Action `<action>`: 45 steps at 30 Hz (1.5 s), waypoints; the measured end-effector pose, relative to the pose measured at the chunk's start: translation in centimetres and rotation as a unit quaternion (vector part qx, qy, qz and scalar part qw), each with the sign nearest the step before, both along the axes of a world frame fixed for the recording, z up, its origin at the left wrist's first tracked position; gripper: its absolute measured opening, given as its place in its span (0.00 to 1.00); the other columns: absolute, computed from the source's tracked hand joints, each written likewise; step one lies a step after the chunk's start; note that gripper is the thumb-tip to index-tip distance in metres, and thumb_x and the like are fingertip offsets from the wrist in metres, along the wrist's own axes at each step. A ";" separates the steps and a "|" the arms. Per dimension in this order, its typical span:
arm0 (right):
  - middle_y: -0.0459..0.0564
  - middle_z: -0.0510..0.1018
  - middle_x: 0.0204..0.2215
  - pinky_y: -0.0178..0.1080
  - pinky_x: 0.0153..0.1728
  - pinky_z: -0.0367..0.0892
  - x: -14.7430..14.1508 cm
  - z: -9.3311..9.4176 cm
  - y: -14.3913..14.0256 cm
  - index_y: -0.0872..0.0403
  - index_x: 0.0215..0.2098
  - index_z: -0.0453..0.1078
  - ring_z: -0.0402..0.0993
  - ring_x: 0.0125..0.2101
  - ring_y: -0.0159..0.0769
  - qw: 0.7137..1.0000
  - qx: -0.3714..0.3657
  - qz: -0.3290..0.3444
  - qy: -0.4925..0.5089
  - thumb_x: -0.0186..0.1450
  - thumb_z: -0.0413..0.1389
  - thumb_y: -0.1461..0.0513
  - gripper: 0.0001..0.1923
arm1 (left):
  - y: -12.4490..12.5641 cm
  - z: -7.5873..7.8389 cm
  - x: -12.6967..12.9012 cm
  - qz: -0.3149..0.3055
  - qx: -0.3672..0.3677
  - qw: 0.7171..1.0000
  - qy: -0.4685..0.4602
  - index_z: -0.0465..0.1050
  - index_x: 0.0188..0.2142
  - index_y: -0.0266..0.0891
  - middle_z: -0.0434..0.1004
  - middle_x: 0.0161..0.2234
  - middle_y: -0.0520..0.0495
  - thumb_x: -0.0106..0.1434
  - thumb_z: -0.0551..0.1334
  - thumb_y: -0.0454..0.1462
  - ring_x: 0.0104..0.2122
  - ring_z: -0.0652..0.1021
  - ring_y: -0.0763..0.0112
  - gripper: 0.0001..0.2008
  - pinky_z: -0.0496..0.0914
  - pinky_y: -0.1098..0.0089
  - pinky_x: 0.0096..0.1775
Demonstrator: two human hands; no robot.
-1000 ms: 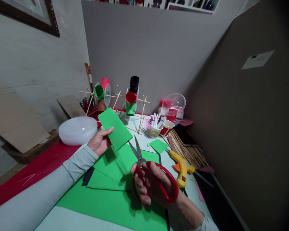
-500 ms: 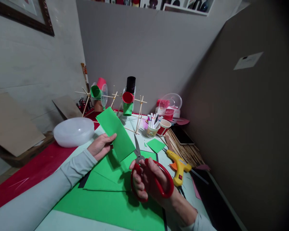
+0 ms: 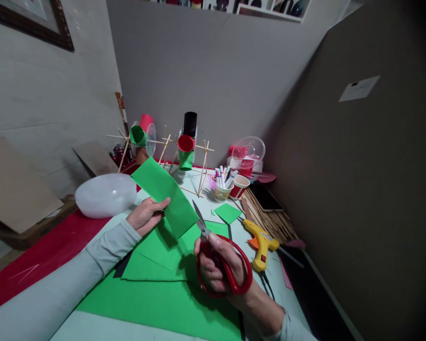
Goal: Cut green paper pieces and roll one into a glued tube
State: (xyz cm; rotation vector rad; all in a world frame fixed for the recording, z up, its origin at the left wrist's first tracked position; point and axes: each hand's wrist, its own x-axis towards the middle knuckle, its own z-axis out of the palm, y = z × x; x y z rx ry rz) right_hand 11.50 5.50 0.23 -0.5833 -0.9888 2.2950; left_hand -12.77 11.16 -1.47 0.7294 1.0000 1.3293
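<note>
My left hand point(image 3: 147, 214) holds a green paper strip point(image 3: 165, 194) up above the table, thumb on its near edge. My right hand point(image 3: 218, 265) grips red-handled scissors point(image 3: 220, 258); the blades point up and left, their tips close to the strip's lower right edge. Whether the blades touch the paper I cannot tell. Under both hands lie larger green paper sheets point(image 3: 163, 293) on the pale table.
A yellow glue gun point(image 3: 261, 241) lies right of the scissors, by a bundle of wooden sticks point(image 3: 270, 215). A small green paper square point(image 3: 227, 212), a cup of markers point(image 3: 222, 185), a red cup point(image 3: 239, 185), stick frames with coloured cups point(image 3: 184, 147) and a white bowl point(image 3: 104, 194) stand behind.
The scissor blades have closed from wide apart and tilted left toward the strip. My left hand turned the strip so its lower end came down toward the blades.
</note>
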 end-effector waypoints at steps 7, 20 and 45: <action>0.38 0.64 0.18 0.24 0.09 0.44 0.0 -0.1 -0.3 0.57 0.37 0.71 0.49 0.13 0.20 1.000 0.015 -0.007 -0.006 0.60 0.60 0.44 0.24 | -0.1 0.2 -0.3 -0.003 0.000 1.000 -0.008 0.73 0.35 0.33 0.77 0.33 0.50 0.65 0.64 0.35 0.31 0.78 0.72 0.05 0.76 0.68 0.35; 0.37 0.63 0.15 0.25 0.09 0.41 -0.3 -0.1 -0.3 0.53 0.26 0.60 0.48 0.11 0.19 0.999 0.016 -0.034 -0.033 0.56 0.61 0.41 0.27 | -0.6 -0.1 0.4 -0.030 -0.004 0.999 -0.028 0.76 0.23 0.31 0.79 0.23 0.47 0.51 0.73 0.32 0.26 0.79 0.70 0.08 0.75 0.67 0.37; 0.34 0.67 0.14 0.25 0.07 0.44 -0.7 -1.1 -0.4 0.50 0.41 0.58 0.45 0.08 0.20 0.997 0.058 -0.042 0.012 0.62 0.58 0.43 0.23 | -1.6 1.4 1.0 -0.042 0.013 0.998 -0.042 0.80 0.37 0.32 0.84 0.33 0.39 0.46 0.73 0.28 0.32 0.83 0.57 0.16 0.77 0.58 0.43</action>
